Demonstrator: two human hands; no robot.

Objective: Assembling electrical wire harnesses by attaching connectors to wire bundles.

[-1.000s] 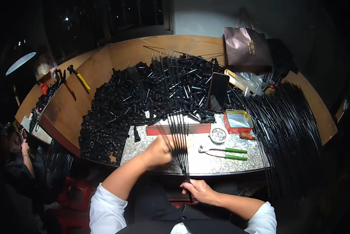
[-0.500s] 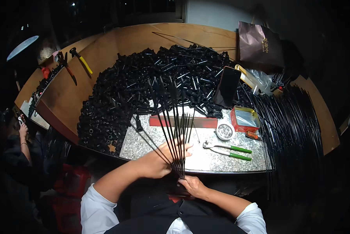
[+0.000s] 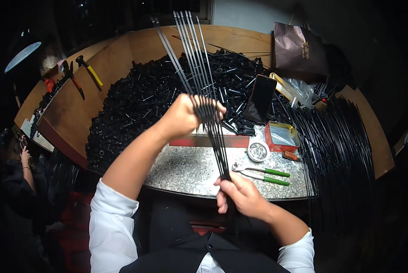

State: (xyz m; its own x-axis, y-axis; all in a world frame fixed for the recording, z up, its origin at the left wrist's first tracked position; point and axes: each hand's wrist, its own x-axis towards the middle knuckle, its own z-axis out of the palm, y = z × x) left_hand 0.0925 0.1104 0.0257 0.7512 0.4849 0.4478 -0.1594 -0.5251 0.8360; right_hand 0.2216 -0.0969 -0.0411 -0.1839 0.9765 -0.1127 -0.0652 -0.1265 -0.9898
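A bundle of thin rods that look like umbrella ribs (image 3: 216,143) stands tilted over the bench, black below and with shiny grey upper ends fanned apart. My left hand (image 3: 183,117) is closed round them partway up, where several of the rods cross its fingers. Lower down, the gathered ends are gripped by my right hand (image 3: 244,194) just past the bench's front edge. Green-handled pincers (image 3: 265,175) lie on the speckled bench top (image 3: 176,169), right of the bundle. Behind my left hand spreads a large heap of small black parts (image 3: 135,109).
A round tub (image 3: 258,151), red tin (image 3: 281,137), orange-handled tool (image 3: 291,156) and phone (image 3: 261,98) stand or lie right of centre. More black rods (image 3: 340,145) overhang the right edge. A red bar (image 3: 181,140) lies across the bench. At far left is another person's hand (image 3: 25,159).
Both hands have risen and moved farther over the bench with the rods. My left hand has closed round them higher up, and their upper ends now reach above the heap.
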